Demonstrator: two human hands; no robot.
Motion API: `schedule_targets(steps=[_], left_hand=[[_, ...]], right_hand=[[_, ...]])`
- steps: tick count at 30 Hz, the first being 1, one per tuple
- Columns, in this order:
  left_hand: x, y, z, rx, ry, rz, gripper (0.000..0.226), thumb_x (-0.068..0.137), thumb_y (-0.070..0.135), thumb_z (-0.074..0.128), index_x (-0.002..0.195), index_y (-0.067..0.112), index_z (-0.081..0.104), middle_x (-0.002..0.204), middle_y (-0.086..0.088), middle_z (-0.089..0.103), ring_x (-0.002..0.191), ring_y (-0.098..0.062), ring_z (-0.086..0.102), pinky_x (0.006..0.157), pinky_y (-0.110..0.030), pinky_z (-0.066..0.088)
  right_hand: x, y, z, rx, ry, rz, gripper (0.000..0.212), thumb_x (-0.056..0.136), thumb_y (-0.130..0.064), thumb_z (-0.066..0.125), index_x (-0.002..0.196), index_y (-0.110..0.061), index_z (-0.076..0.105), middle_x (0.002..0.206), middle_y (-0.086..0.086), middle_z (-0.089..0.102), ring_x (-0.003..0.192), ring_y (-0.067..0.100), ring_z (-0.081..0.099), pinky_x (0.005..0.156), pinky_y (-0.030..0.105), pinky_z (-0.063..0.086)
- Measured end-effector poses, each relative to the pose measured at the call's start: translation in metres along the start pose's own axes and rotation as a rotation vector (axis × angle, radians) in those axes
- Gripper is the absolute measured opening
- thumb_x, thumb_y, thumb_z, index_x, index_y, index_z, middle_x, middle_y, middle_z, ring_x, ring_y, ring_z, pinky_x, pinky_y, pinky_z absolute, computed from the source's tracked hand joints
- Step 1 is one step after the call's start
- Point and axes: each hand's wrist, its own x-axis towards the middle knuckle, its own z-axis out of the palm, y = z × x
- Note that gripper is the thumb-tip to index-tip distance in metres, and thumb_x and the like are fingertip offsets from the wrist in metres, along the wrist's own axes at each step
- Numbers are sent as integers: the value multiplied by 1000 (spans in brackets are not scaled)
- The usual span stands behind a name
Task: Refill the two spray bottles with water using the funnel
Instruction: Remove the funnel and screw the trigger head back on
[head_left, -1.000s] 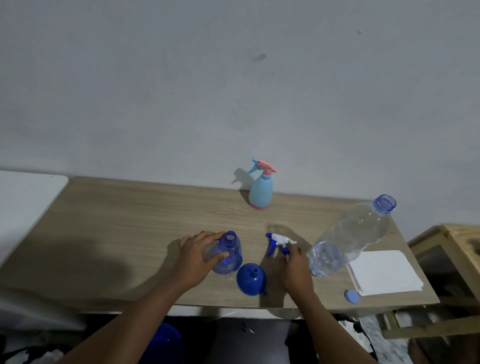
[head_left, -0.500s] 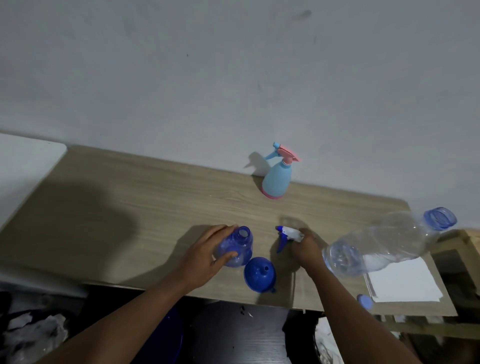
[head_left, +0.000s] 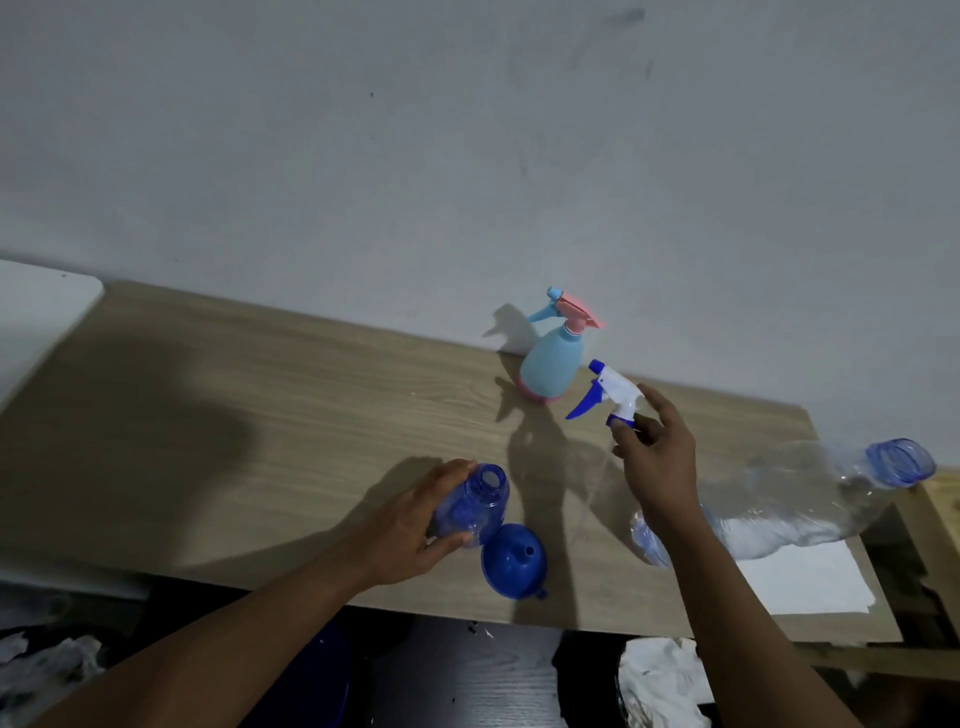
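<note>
Our right hand (head_left: 657, 457) has lifted the trigger sprayer (head_left: 613, 397) off the counter (head_left: 260, 415), pinching its collar; our left hand (head_left: 410, 525) grips the open blue spray bottle (head_left: 475, 499), probably for recapping.

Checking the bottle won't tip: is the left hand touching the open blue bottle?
Touching. The head view shows the left hand curled round the blue bottle, gripping its body.

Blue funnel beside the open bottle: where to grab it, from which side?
Pinch its spout from above. The funnel sits mouth-down on the table, spout pointing up, so the rim offers no edge; the blue bottle and left hand crowd its left side.
</note>
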Motion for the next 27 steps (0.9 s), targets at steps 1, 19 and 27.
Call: schedule_targets(steps=[1,19,27], left_hand=[[0,-1,1,6,-3,-10,79,84,27,78,148,16,32,142,16,34,132,20,24,105,-1,23],[-5,55,-4,-129,109,-208,74,85,59,62,144,63,18,141,22,50,117,5,56,99,-26,48],[-13,113,-36,-105,117,-136,73,93,36,65,144,61,19,145,27,44,125,10,48,98,-10,42]], right_hand=[[0,-4,-2,13,6,-22,53,92,-5,65,139,-24,50,99,7,74,78,19,64,77,42,57],[-42,-133,-25,405,9,-429,56,92,-2,66,143,-20,49,100,0,76,92,18,70,90,52,57],[-73,-179,-39,447,-18,-586,55,92,-2,67,141,-21,50,103,13,73,97,29,69,87,56,55]])
